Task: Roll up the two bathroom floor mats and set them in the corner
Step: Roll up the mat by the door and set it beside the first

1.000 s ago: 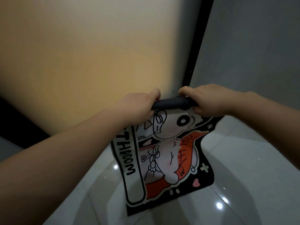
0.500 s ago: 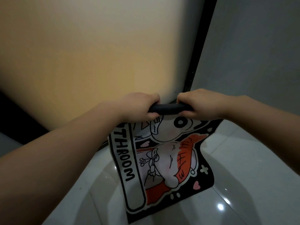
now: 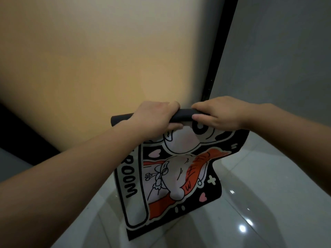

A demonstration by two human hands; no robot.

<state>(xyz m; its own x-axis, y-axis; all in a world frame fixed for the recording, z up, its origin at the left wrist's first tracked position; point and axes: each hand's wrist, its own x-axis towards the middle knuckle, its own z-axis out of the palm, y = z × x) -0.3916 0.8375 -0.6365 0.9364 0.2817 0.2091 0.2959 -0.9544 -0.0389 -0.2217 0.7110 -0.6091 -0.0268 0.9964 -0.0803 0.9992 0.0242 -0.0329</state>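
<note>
Head view: just one mat (image 3: 172, 176) showing, two hands on it. Left hand (image 3: 154, 117) and right hand (image 3: 220, 113) both grip its rolled black top; the rest hangs to the floor (image 3: 268, 203) by the wall (image 3: 89, 59).

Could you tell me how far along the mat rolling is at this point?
Done: only the top of the printed mat is wound into a thin dark roll. In hand: the left hand and right hand grip that roll. Left: the hanging length, setting it in the corner, and a second mat, not in view.
</note>
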